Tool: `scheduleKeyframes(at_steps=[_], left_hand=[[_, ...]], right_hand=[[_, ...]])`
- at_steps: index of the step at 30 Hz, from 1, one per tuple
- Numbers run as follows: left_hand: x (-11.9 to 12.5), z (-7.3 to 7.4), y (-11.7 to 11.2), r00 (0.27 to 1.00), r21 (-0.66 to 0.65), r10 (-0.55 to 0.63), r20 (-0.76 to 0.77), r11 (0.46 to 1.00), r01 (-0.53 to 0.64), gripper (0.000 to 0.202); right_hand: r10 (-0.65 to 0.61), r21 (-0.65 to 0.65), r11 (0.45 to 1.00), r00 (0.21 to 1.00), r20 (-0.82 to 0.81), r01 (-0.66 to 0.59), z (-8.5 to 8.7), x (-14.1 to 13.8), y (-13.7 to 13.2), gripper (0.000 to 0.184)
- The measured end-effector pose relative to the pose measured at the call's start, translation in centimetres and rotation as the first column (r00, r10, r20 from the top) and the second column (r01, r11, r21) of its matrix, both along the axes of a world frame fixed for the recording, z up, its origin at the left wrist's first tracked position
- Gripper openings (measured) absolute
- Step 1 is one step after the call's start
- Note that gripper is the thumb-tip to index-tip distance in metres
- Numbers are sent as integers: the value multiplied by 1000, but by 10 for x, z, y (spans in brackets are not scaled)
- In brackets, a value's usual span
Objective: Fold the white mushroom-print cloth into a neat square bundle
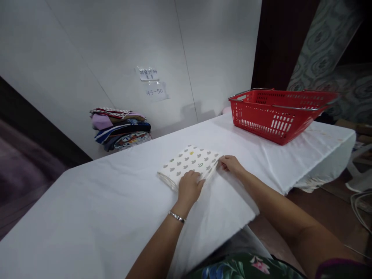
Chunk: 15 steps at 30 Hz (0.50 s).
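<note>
A folded white cloth with a grey mouse-head-like print and a few yellow and green marks lies flat on the white-covered table. My left hand, with a silver bracelet at the wrist, rests on its near edge, fingers stretched over the fabric. At the cloth's right corner, my right hand pinches the edge between thumb and fingers. The layers show along the cloth's left and near edges. Whether it is a garment or a plain cloth I cannot tell.
A red plastic basket with metal handles stands at the table's right back. Beyond the far edge is a stack of folded clothes by the wall. Two paper notes are taped there. A white chair and cable are at right.
</note>
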State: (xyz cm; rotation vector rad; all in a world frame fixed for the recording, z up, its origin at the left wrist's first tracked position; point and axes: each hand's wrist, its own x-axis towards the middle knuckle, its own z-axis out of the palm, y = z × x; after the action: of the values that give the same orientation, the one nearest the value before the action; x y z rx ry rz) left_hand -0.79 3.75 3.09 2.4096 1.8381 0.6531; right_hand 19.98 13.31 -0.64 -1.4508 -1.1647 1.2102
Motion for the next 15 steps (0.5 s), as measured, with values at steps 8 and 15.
scheduleKeyframes(at_steps=[8,15], left_hand=[[7,2,3,980,-66,10,-197,998,-23,18],[28,9,9,928,-81,-61,-368,996,34,28]], right_hand=[[184,-166,962,965,-186,-216,6,-8,-20,15],[230,-192,944,952,-202,-269,7,-15,-21,16]])
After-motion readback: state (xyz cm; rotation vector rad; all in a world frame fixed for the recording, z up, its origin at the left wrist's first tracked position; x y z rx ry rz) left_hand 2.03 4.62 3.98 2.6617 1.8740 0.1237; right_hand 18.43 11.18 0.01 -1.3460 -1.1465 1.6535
